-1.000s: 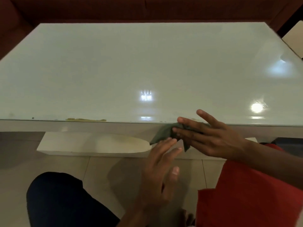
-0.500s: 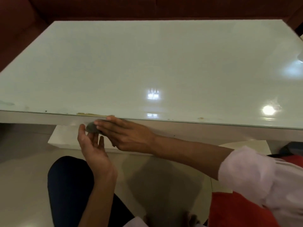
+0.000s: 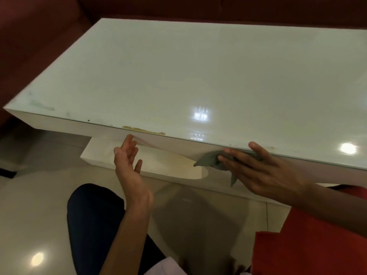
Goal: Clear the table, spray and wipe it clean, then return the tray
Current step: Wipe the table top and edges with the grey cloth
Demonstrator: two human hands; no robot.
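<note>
A white glass-topped table (image 3: 198, 72) fills the upper view. A yellowish crumb streak (image 3: 143, 130) lies along its near edge, and a faint greenish smear (image 3: 41, 105) marks the left corner. My right hand (image 3: 262, 169) presses a grey cloth (image 3: 210, 159) flat against the table's front side just below the edge, fingers straight. My left hand (image 3: 129, 159) hovers palm up below the edge, under the crumb streak, fingers relaxed and holding nothing. No tray or spray bottle is in view.
A dark red sofa (image 3: 39, 36) wraps the table's far and left sides. The table's white base (image 3: 103, 155) sits on pale glossy floor tiles (image 3: 29, 215). My dark trouser knee (image 3: 93, 215) and a red cushion (image 3: 309, 251) are below.
My right hand has slid the cloth back to the right along the table's front edge. My left hand stays cupped under the left part of the edge. The view has shifted left.
</note>
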